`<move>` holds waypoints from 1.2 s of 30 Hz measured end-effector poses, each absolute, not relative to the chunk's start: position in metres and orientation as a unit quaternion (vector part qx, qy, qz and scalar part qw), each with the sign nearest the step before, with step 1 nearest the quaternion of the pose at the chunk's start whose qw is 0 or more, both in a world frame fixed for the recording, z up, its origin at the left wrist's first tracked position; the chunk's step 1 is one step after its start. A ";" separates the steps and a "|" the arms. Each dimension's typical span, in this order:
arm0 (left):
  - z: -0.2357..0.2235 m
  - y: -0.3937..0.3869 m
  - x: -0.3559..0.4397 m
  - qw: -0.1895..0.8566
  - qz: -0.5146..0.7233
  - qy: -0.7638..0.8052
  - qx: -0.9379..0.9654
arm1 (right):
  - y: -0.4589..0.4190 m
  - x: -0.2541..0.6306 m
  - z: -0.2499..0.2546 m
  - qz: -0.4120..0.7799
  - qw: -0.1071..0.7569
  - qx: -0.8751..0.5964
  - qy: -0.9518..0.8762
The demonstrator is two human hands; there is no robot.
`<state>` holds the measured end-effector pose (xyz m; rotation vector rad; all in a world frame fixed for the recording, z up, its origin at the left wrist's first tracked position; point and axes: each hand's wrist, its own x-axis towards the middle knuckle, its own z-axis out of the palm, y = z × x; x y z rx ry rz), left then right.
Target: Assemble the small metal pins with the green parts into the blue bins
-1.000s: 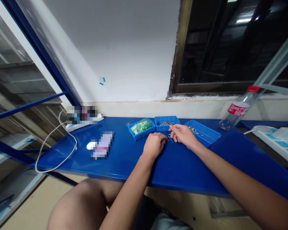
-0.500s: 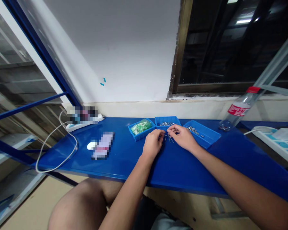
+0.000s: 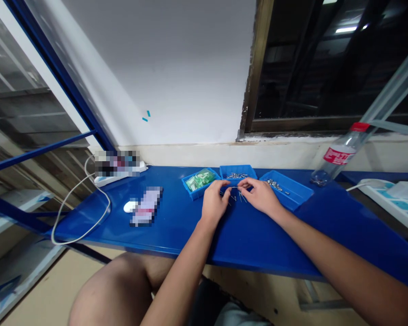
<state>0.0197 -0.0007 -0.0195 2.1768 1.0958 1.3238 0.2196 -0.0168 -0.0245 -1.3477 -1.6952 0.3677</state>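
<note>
A thin metal pin (image 3: pixel 234 187) spans the small gap between my hands, low over the blue table (image 3: pixel 177 226). My right hand (image 3: pixel 258 194) pinches one end of it. My left hand (image 3: pixel 215 199) is at the other end, thumb and fingers apart; whether a fingertip touches the pin I cannot tell. Several loose pins (image 3: pixel 242 197) lie on the table beneath and between the hands. Behind them are a blue bin with green-and-clear packets (image 3: pixel 201 180), a blue bin of small metal parts (image 3: pixel 238 174) and a wider blue bin (image 3: pixel 297 192) with metal pieces at its left end.
A plastic bottle with a red cap (image 3: pixel 338 156) stands at the back right. Farther right is a white-and-light-blue object (image 3: pixel 394 199). On the left are a blurred-out phone-like item (image 3: pixel 146 206), a white round object (image 3: pixel 129 207), a power strip (image 3: pixel 122 176) and its cable (image 3: pixel 104 217).
My right hand has drawn back slightly from the middle bin and levelled off. My left hand has risen from the loose pins, its thumb parting from its fingers. A pin now shows between the hands.
</note>
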 end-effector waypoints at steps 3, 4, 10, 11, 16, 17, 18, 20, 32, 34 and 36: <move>-0.017 -0.004 0.020 0.189 0.457 0.396 0.774 | -0.016 0.221 -0.026 0.190 0.504 -0.541 -0.646; -0.016 -0.006 0.020 0.206 0.454 0.398 0.770 | -0.016 0.220 -0.027 0.222 0.517 -0.530 -0.634; -0.010 -0.010 0.020 0.282 0.453 0.379 0.756 | -0.021 0.211 -0.026 0.285 0.462 -0.499 -0.676; -0.009 -0.010 0.020 0.286 0.453 0.378 0.755 | -0.023 0.210 -0.025 0.277 0.449 -0.498 -0.689; -0.008 -0.010 0.020 0.255 0.457 0.395 0.755 | -0.027 0.211 -0.022 0.268 0.455 -0.512 -0.677; -0.008 -0.011 0.020 0.258 0.453 0.400 0.754 | -0.027 0.211 -0.021 0.276 0.463 -0.516 -0.666; -0.009 -0.011 0.020 0.271 0.445 0.402 0.753 | -0.028 0.211 -0.021 0.284 0.470 -0.517 -0.657; -0.011 -0.012 0.021 0.312 0.427 0.396 0.750 | -0.028 0.211 -0.021 0.294 0.479 -0.507 -0.653; -0.016 -0.005 0.021 0.354 0.457 0.362 0.732 | -0.023 0.212 -0.018 0.207 0.471 -0.440 -0.736; -0.016 -0.005 0.021 0.345 0.453 0.366 0.736 | -0.024 0.212 -0.016 0.204 0.473 -0.447 -0.731; -0.017 -0.006 0.021 0.338 0.445 0.365 0.745 | -0.024 0.213 -0.016 0.206 0.471 -0.457 -0.726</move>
